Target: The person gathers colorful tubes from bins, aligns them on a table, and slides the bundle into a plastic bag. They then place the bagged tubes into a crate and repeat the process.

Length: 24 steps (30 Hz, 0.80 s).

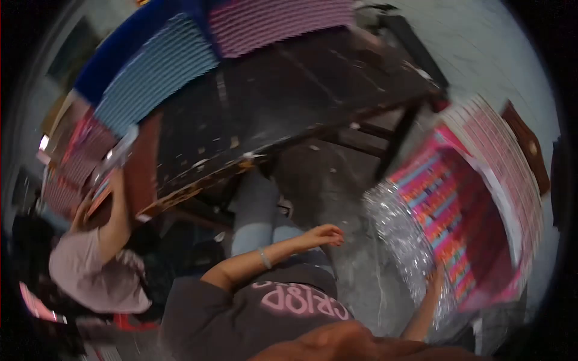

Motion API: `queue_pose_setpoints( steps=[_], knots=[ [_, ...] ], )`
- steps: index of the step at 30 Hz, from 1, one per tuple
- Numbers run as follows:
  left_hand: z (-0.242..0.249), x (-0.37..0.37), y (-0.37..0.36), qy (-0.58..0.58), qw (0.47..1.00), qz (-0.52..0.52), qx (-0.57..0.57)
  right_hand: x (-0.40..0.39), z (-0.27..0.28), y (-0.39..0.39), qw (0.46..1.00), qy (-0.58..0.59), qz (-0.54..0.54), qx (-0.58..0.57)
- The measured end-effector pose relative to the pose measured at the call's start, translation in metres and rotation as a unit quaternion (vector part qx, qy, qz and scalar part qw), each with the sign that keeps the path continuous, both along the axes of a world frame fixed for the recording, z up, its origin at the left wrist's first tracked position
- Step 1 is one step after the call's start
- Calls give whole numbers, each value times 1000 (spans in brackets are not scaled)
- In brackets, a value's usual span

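My left hand (328,235), with a band on its wrist, hangs in front of my body with its fingers loosely bent and nothing in it. At the lower right, my right hand (435,281) is on crinkled clear plastic (400,240), at the edge of a pink container (490,222); its fingers are blurred and seem closed on the plastic. Rows of orange, pink and blue patterned items (436,210) lie in the container beside that hand. A stack of pale pink-edged sheets or booklets (503,144) stands along its far side.
A worn dark table (253,102) spans the top. Blue (159,72) and pink (283,24) ridged stacks stand along its far edge. At the left, a co-worker (99,271) in a pale top handles a flat item beside more pink stacks (81,159).
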<state>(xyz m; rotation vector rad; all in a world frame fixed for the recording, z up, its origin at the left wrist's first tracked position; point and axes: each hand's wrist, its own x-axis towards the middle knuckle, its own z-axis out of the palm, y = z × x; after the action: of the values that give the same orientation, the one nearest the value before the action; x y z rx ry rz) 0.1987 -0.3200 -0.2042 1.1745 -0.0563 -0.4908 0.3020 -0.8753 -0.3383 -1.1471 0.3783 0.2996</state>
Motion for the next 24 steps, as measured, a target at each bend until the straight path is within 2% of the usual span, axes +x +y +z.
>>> queue_pose_setpoints(
  steps=[1,3,6,8,11,16,18,20,22,23,24],
  knots=[
    [-3,-12,12,-18,999,32,12,1,18,23,994,0,-106,11],
    [6,-32,40,-39,995,75,58,63,23,114,999,-27,6,25],
    [29,-65,82,-59,981,144,115,93,41,201,990,-85,114,3],
    [54,-91,108,-75,962,224,136,100,54,242,978,-128,162,-16],
    [75,-124,144,-82,931,342,101,99,74,287,957,-192,213,-49],
    [104,-169,187,-104,872,467,103,110,124,345,903,-312,274,-115],
    [122,-185,197,-178,839,505,97,117,149,362,874,-362,289,-145],
    [150,-197,205,-206,810,538,110,126,172,382,841,-413,304,-172],
    [171,-208,222,-286,718,567,286,134,191,407,807,-461,315,-192],
    [174,-209,233,-307,672,591,325,136,199,419,790,-483,318,-201],
    [176,-211,245,-311,653,604,335,137,205,430,774,-504,320,-210]
  ],
)
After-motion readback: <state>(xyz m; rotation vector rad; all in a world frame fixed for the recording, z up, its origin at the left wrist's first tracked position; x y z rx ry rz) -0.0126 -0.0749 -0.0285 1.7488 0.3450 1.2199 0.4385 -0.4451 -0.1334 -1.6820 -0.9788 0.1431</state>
